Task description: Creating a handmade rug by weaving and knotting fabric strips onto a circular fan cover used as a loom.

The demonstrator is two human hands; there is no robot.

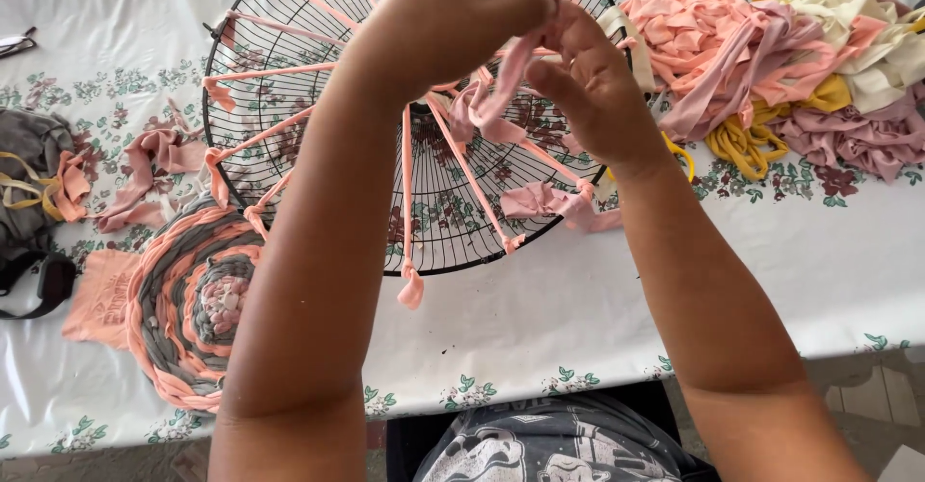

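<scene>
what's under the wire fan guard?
Under the wire fan guard: the floral tablecloth, visible through the wires. Both forearms and the left hand cover its centre and upper middle.

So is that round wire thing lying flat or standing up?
Flat. The black wire grill lies on the flowered tablecloth, with pink cloth strips stretched across it like spokes.

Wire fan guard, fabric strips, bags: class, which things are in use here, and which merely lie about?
In use: left hand, right hand, pink strip, wire fan guard.
Lying about: finished woven round, heap of fabric strips, grey bag, loose pink scraps.
</scene>
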